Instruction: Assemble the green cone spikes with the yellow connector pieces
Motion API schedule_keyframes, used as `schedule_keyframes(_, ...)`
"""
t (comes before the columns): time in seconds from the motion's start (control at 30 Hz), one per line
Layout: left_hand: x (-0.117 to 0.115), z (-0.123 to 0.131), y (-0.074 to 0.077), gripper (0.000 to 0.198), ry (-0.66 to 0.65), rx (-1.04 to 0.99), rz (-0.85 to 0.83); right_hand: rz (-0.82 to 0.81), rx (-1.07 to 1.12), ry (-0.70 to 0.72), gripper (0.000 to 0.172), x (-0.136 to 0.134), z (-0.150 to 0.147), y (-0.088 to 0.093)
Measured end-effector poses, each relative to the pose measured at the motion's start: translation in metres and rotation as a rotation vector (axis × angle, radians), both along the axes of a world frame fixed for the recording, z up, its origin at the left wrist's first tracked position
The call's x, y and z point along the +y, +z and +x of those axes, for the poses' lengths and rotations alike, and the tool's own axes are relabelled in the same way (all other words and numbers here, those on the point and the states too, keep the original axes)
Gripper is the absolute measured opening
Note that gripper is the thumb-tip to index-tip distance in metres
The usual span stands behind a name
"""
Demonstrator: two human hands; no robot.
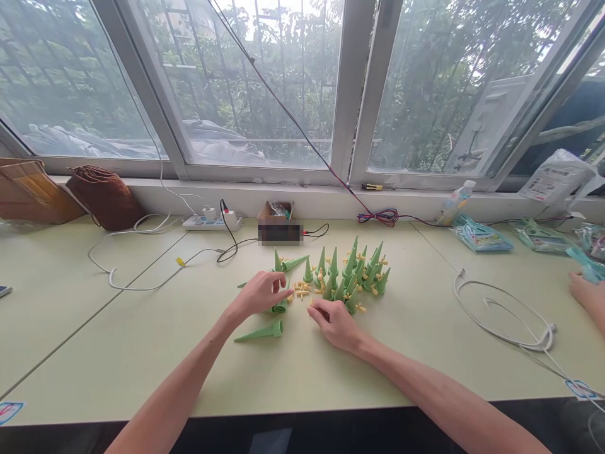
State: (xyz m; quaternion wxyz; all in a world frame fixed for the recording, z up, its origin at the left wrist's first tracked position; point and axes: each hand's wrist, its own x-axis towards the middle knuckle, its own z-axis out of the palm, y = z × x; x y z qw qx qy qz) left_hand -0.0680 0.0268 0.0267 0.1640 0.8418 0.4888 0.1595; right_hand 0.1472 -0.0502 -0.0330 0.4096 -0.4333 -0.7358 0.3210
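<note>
My left hand [267, 292] hovers over a few green plastic spikes, thumb and index finger apart with nothing visible between them. Partly under it lies a green spike [280, 306], its hollow end facing right. Another loose spike [265, 331] rests on its side nearer the front. My right hand [336, 324] is pinched, and a bit of yellow shows at its fingertips. Between the hands sits a small pile of yellow valves [302, 290]. Behind and right of my right hand, several green spikes [350, 268] stand upright, many with yellow valves fitted at their bases.
Behind the pile stand a small cardboard box [275, 211] and a blurred dark box [280, 233]. A power strip [212, 222] and white cables lie left; a coiled white cable [503, 315] lies right. Another person's hand [586, 293] touches a blue-green packet at the right edge.
</note>
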Motion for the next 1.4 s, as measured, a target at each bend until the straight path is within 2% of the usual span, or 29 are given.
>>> schedule_keyframes(0.37,0.001,0.004,-0.011,0.013,0.007,0.011,-0.062,0.001,-0.033,0.0,0.03,0.001,0.0,-0.002)
schedule_keyframes(0.6,0.0,0.005,-0.011,0.014,0.042,0.007,-0.056,0.023,-0.064,0.002,0.029,0.0,-0.001,-0.004)
schedule_keyframes(0.77,0.001,0.004,-0.013,0.013,0.019,-0.045,-0.073,0.066,-0.129,-0.013,0.029,-0.002,-0.001,-0.006)
schedule_keyframes(0.87,0.003,0.002,-0.013,0.013,0.002,-0.156,-0.094,0.12,-0.195,-0.035,0.024,-0.004,-0.003,-0.008)
schedule_keyframes(0.97,0.005,0.0,-0.009,0.019,0.003,-0.356,-0.148,0.214,-0.303,-0.061,0.019,-0.007,-0.004,-0.009)
schedule_keyframes(1.17,0.008,0.0,-0.001,0.043,-0.014,-0.757,-0.444,0.369,-0.542,-0.05,0.018,-0.011,-0.007,-0.003)
schedule_keyframes(1.27,0.01,-0.001,-0.004,0.048,-0.034,-0.863,-0.555,0.395,-0.699,-0.047,0.022,-0.006,-0.016,0.005)
schedule_keyframes(1.4,0.012,-0.002,-0.009,0.046,-0.082,-0.918,-0.615,0.348,-0.918,-0.122,0.027,0.006,-0.037,0.014)
